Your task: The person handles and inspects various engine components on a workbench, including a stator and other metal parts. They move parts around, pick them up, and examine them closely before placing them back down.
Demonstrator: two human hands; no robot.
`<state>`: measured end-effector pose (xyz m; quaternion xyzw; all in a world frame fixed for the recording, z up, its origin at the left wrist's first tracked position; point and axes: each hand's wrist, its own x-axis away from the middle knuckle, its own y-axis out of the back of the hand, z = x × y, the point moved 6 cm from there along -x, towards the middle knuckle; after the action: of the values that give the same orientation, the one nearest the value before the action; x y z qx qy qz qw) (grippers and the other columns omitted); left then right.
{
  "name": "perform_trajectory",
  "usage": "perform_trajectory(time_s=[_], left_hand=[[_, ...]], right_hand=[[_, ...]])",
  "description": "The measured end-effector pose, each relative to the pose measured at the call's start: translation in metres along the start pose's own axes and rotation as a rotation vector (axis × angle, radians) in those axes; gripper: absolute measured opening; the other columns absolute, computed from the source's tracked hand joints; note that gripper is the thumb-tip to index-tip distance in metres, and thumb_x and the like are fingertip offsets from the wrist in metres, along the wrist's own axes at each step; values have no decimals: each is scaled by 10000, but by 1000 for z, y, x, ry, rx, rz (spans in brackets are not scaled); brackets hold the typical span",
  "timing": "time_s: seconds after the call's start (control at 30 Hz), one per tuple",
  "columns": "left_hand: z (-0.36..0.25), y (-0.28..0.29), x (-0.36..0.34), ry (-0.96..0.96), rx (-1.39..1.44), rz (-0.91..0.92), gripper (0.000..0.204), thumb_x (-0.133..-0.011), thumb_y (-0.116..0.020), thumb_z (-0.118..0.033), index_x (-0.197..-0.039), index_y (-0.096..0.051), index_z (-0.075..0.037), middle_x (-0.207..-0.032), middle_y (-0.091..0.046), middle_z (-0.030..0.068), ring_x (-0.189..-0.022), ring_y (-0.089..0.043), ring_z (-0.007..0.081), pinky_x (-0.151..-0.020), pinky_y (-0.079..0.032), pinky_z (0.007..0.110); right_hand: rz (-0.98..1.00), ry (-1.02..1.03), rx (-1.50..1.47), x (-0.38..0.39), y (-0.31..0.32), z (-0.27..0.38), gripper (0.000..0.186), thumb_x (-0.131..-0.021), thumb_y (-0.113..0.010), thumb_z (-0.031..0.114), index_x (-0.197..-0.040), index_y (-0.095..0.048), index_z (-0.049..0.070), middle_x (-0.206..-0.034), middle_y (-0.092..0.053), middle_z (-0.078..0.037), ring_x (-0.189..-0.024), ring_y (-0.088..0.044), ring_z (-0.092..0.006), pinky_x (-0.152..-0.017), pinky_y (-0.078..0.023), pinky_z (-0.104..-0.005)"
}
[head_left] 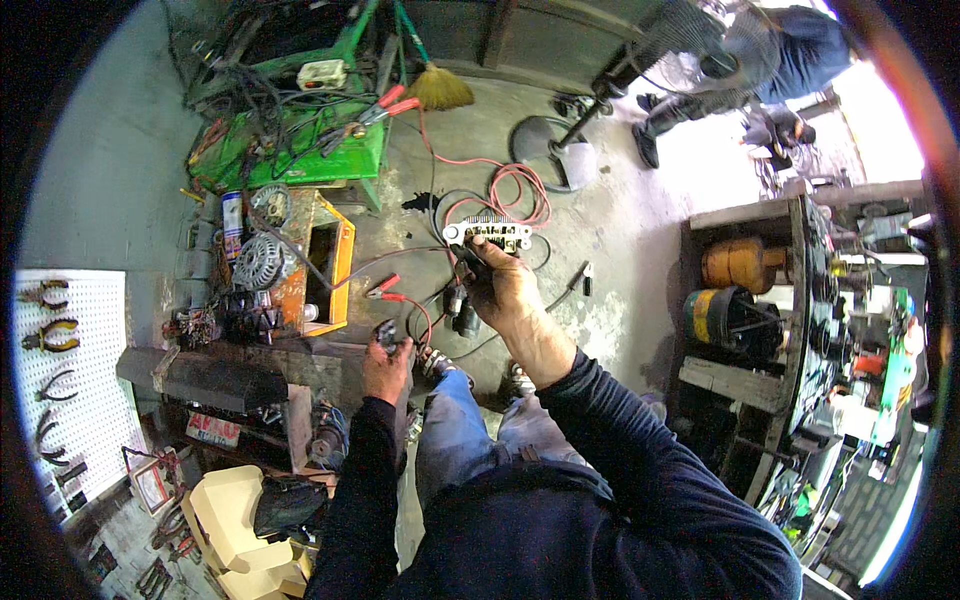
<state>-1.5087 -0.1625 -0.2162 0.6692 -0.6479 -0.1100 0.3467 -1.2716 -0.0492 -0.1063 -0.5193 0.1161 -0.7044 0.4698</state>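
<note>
My right hand [500, 285] reaches forward at the middle of the view, its fingers closed on a flat silver-and-black finned part [508, 234] that looks like an alternator rectifier. A round-holed metal lug sticks out at the part's left end. Lower and to the left, my left hand [385, 370] is closed on a small dark part [387, 334] held between thumb and fingers; its kind is too small to make out. Just below my right hand shows a dark cylindrical thing [464, 316]; whether it touches the hand, I cannot tell.
Red cable [520, 190] lies coiled on the floor, with red-handled clamps [385, 288] nearby. An orange metal frame [340, 265] and alternators [262, 262] stand left, before a green bench [350, 150]. A cluttered shelf [740, 385] is right. Another person [800, 60] bends behind a fan [700, 60].
</note>
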Motion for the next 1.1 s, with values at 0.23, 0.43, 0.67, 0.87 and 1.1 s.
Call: perform_trajectory(time_s=[0.23,0.43,0.67,0.87,1.1], left_hand=[[-69,-69,43,37,127,209,436,-912,-739,-313,-1212,-632,-16,-1124,-714,191,-1028,-697,340,-895,-530,411],[-134,-121,69,-142,161,200,282,-899,-738,-175,-1116,-669,-8,-967,-728,108,-906,-676,220,-847,-526,372],[-225,-244,126,-267,-12,377,345,-906,-750,-197,-1183,-666,-8,-1007,-730,114,-913,-676,229,-858,-528,370],[-308,-328,140,-468,-76,555,399,-896,-757,-236,-1197,-664,9,-1062,-730,181,-980,-688,302,-894,-523,386],[-335,-417,96,-357,168,721,400,-915,-749,-226,-1180,-637,51,-1054,-710,196,-955,-677,290,-914,-526,393]], right_hand=[[54,180,25,86,65,108,199,-892,-723,-24,-1067,-680,58,-966,-732,-54,-805,-690,-192,-695,-567,-343],[232,331,-23,180,154,209,270,-869,-728,-55,-1113,-664,41,-1018,-736,-56,-910,-706,-181,-840,-578,-332],[525,385,-89,280,272,321,541,-768,-811,-29,-1259,-601,53,-1174,-693,-118,-1074,-691,-262,-978,-560,-411],[637,531,-172,341,350,388,640,-653,-925,37,-1209,-610,68,-1184,-637,-156,-1125,-658,-345,-1000,-548,-533],[453,645,-202,352,424,449,634,-630,-934,100,-1181,-622,57,-1151,-665,-141,-1118,-659,-309,-953,-558,-454]])
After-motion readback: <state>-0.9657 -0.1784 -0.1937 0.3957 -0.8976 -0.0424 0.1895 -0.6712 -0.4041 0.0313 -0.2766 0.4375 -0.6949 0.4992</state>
